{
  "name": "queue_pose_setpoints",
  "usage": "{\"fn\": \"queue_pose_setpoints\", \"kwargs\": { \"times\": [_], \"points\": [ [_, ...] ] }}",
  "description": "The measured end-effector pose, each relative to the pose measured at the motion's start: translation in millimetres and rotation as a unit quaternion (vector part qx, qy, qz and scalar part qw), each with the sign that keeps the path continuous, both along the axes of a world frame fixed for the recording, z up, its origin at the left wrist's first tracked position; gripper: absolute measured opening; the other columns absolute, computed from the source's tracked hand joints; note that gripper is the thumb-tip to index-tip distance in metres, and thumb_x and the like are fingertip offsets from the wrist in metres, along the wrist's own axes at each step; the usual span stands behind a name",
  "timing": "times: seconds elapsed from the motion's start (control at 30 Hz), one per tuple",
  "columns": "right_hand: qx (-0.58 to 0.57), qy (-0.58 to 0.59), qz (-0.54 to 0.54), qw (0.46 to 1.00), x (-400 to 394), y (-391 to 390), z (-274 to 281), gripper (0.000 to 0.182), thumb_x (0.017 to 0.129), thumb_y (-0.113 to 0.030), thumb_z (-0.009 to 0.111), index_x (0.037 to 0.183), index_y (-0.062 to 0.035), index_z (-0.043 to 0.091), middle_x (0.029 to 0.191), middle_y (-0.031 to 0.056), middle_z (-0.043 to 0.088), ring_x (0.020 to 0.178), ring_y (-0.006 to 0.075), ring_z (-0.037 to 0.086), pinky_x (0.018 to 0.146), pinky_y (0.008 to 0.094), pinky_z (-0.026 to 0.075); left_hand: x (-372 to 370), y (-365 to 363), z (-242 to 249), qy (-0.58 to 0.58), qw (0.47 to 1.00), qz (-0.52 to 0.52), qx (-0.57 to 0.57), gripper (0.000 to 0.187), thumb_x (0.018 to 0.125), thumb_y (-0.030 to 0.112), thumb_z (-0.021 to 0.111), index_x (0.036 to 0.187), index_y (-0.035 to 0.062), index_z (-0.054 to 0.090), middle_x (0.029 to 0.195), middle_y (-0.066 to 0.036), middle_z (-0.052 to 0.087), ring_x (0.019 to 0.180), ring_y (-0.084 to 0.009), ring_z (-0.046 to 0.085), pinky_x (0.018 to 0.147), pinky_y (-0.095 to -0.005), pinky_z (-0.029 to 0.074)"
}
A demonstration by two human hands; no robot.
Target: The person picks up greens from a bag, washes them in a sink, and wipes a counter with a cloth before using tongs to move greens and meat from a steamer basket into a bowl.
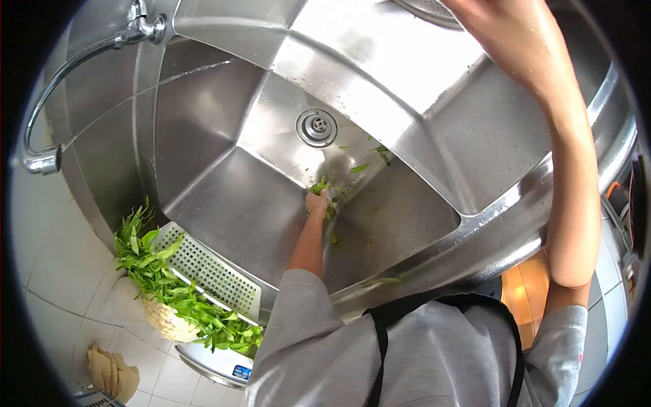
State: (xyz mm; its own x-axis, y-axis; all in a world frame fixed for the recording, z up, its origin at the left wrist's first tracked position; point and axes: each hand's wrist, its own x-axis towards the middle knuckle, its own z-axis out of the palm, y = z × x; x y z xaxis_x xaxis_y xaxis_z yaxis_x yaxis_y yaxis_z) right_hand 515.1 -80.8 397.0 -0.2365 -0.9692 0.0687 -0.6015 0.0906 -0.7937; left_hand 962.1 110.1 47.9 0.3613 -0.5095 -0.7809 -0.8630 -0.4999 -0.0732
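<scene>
My left hand (pixel 316 202) is low in the left sink basin (pixel 230 197), its fingers closed round a small clump of green leaf scraps (pixel 321 184). Loose leaf bits (pixel 359 168) lie on the wet basin floor, between my hand and the round drain (pixel 317 127). My right hand (pixel 485 24) reaches over the right basin to the top edge of the view. Its fingers are cut off there, so their grip is hidden. Beside it, part of a round perforated metal strainer (pixel 428 9) shows.
A curved tap (pixel 42 161) on the left sends a thin stream into the left basin. At the lower left, leafy green stalks (pixel 163 271) and a cauliflower (pixel 168 321) lie around a white perforated basket (pixel 217 275). A steel divider (pixel 352 85) separates the basins.
</scene>
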Motion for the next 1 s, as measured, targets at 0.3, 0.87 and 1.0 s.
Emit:
{"fn": "queue_pose_setpoints", "kwargs": {
  "times": [0.3, 0.87, 1.0],
  "points": [
    [-0.003, 0.033, 0.053, 0.998, 11.6, -0.7, -5.0, 0.019, 0.079, -0.013, 0.057, 0.085, 0.0039, 0.062, 0.065, 0.0112, 0.06, 0.055, 0.0106, 0.053, 0.052, 0.0244, 0.042, -135.9, -29.2, -9.7, -0.126, 0.903, 0.41, 0.014, 0.089, 0.075, 0.059, 0.046, 0.126, -0.007, 0.016, 0.13, -0.025, 0.025, 0.115, -0.0393, 0.035, 0.089, -0.0477, 0.039],
    [0.048, 0.103, 0.061, 0.992, 16.4, -6.8, 0.2, 0.016, 0.079, -0.013, 0.058, 0.083, 0.0013, 0.063, 0.063, 0.0106, 0.061, 0.053, 0.0125, 0.055, 0.051, 0.024, 0.043, -230.9, -55.6, -11.3, 0.223, 0.969, -0.107, 0.016, 0.074, 0.077, 0.042, 0.052, 0.133, 0.0074, 0.018, 0.14, -0.019, 0.002, 0.128, -0.038, 0.005, 0.097, -0.0577, 0.019],
    [0.101, 0.079, 0.097, 0.987, -6.4, -8.5, -26.4, 0.032, 0.083, -0.03, 0.055, 0.099, -0.004, 0.062, 0.087, 0.0057, 0.063, 0.085, 0.0109, 0.057, 0.08, 0.0245, 0.042, -215.6, -62.0, -25.6, 0.189, 0.928, -0.319, -0.037, 0.059, 0.084, 0.043, 0.042, 0.133, 0.0154, 0.026, 0.142, -0.013, -0.005, 0.129, -0.0375, -0.005, 0.098, -0.0611, 0.009]
  ]
}}
